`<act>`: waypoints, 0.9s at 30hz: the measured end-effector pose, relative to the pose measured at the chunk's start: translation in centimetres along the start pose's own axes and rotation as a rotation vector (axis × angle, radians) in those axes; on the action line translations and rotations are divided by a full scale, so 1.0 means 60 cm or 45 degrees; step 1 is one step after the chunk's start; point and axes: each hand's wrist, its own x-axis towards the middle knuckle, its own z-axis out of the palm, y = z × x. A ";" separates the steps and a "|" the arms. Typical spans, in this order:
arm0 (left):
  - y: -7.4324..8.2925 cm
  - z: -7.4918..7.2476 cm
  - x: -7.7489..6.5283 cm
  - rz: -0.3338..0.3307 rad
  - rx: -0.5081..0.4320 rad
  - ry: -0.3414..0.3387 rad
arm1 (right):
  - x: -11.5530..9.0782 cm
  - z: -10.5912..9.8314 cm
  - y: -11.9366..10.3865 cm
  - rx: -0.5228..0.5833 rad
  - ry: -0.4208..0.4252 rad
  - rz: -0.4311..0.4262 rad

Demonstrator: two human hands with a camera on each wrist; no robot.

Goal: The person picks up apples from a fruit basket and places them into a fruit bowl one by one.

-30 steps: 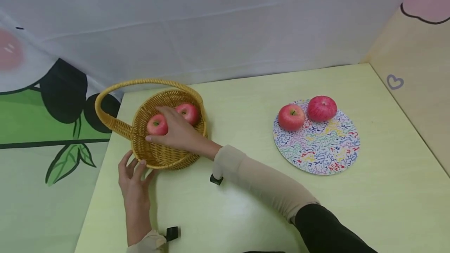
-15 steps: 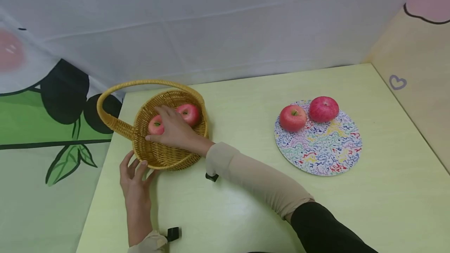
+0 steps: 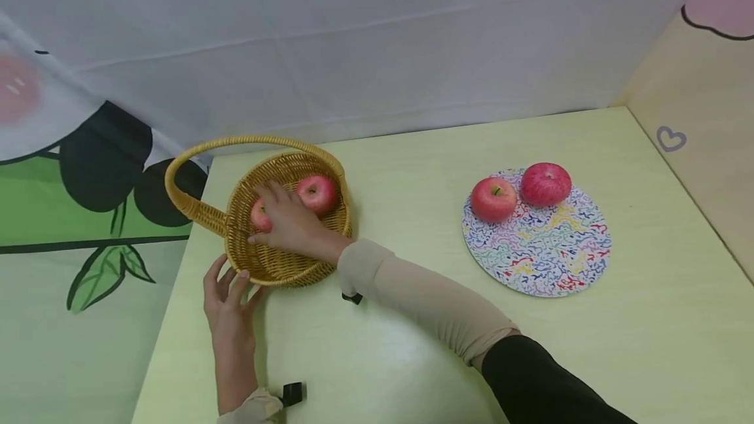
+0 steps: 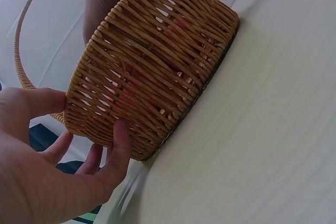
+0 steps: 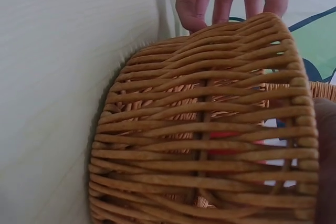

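A wicker basket (image 3: pixel 283 267) with a tall arched handle stands at the left of the table, with two red apples visible inside. My left hand (image 3: pixel 228 316) holds the basket's near-left side; in the left wrist view one finger rests on the rim and other fingertips press against the woven wall (image 4: pixel 152 61). Inside the basket, my right hand (image 3: pixel 294 224) reaches over the left apple (image 3: pixel 260 216), fingers spread past its far side and thumb on the near side. Its palm side is hidden. Beyond the fingers lies the other apple (image 3: pixel 317 194), apart from the grip.
To the right, a round plate (image 3: pixel 542 260) with a colourful squiggle pattern bears two apples (image 3: pixel 493 199) near its far-left edge. A pale fabric wall (image 3: pixel 412 57) rises behind the table (image 3: pixel 400 208). The basket's handle (image 3: pixel 197 208) leans out to the left.
My right hand has shifted slightly left and lower over the left apple, covering more of it. The left hand stays on the basket, and the plate's apples have not moved.
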 end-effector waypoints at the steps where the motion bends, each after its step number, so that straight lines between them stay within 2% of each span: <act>1: -0.001 0.000 0.000 -0.002 -0.002 0.000 | -0.001 0.001 0.000 -0.005 -0.007 0.001; 8: -0.005 -0.002 0.002 0.008 -0.009 -0.017 | -0.005 0.009 -0.001 -0.128 -0.025 0.026; 18: -0.001 -0.001 0.001 0.004 -0.018 -0.011 | -0.003 0.014 0.004 -0.312 -0.001 -0.013; 27: 0.002 -0.001 -0.002 0.001 -0.002 -0.008 | -0.004 0.016 0.007 -0.385 -0.002 -0.054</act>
